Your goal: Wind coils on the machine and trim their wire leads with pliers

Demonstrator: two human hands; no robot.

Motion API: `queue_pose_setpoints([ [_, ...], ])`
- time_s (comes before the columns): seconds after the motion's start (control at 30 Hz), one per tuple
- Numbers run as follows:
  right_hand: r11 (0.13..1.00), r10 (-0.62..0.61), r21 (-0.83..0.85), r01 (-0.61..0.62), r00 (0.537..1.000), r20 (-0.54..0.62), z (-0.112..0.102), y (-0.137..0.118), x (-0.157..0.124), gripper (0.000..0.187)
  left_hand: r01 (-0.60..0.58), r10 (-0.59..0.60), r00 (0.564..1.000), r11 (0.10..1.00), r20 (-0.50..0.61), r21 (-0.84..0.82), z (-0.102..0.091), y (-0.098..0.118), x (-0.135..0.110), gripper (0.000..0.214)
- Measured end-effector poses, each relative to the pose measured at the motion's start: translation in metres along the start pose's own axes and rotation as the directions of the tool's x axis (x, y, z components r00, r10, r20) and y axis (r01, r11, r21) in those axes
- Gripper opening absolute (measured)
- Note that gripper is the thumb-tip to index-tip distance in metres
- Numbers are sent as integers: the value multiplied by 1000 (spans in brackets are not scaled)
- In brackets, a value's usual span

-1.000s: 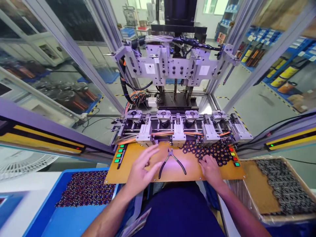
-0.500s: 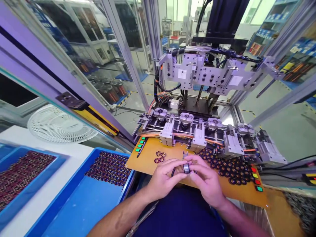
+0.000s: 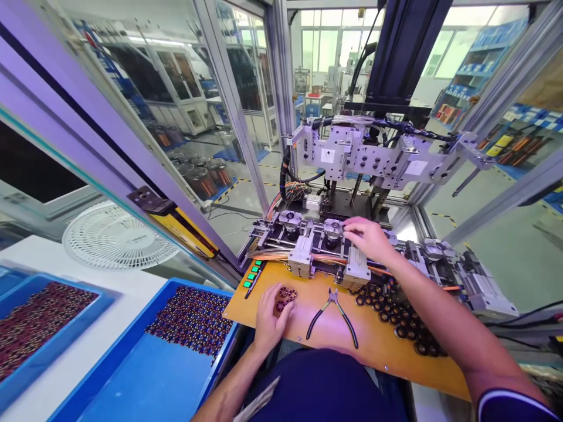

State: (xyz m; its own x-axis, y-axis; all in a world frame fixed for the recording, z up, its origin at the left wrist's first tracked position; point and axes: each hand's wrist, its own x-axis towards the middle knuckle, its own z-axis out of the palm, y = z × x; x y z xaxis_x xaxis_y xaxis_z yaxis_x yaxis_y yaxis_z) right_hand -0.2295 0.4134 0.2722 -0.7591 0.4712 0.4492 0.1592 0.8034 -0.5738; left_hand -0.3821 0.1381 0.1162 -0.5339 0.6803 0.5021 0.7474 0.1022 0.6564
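My left hand (image 3: 270, 316) rests on the orange work board (image 3: 303, 281), thumb and fingers apart around a few small dark rings with copper-coloured marks (image 3: 288, 294). It seems to touch the nearest ring; no ring is lifted. My right hand (image 3: 367, 239) reaches to the second round metal fixture (image 3: 334, 226) in the row, its fingertips closed together at the fixture's right side. Whatever those fingertips hold is too small and hidden to name. Between the hands, a pair of cutting pliers (image 3: 333, 310) with dark handles lies spread on the board.
Many dark ring parts (image 3: 387, 310) lie at the board's right, under my right forearm. A blue tray (image 3: 145, 363) with a heap of small rings stands at left, beside a white fan (image 3: 123, 234). Above the fixtures hangs a metal machine plate (image 3: 369, 153). Green buttons (image 3: 252, 276) line the board's left edge.
My hands were together over the board, holding a small metal cylindrical part. They have separated: the right went forward to the fixture, the left moved left to the rings. The pliers are now uncovered.
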Motion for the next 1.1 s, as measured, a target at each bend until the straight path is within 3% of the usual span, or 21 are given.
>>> queue_pose_setpoints([
  [0.13, 988, -46, -141, 62, 992, 115, 13, 32, 37, 14, 20, -19, 1000, 999, -17, 40, 17, -16, -6, 43],
  [0.37, 943, -48, -303, 135, 959, 278, 25, 56, 47, 16, 16, -16, 1000, 999, -5, 42, 25, -27, -12, 44],
  [0.77, 863, 70, -489, 130, 926, 371, 27, 40, 56, 14, 7, -8, 1000, 999, 28, 33, 23, -26, -9, 41],
  [0.9, 851, 64, -500, 161, 913, 402, 27, 35, 58, 13, 7, -8, 1000, 999, 21, 33, 23, -26, -9, 41],
  [1.1, 844, 32, -505, 179, 924, 381, 23, 31, 52, 25, 10, -10, 1000, 1000, 1, 25, 23, -26, -9, 39],
])
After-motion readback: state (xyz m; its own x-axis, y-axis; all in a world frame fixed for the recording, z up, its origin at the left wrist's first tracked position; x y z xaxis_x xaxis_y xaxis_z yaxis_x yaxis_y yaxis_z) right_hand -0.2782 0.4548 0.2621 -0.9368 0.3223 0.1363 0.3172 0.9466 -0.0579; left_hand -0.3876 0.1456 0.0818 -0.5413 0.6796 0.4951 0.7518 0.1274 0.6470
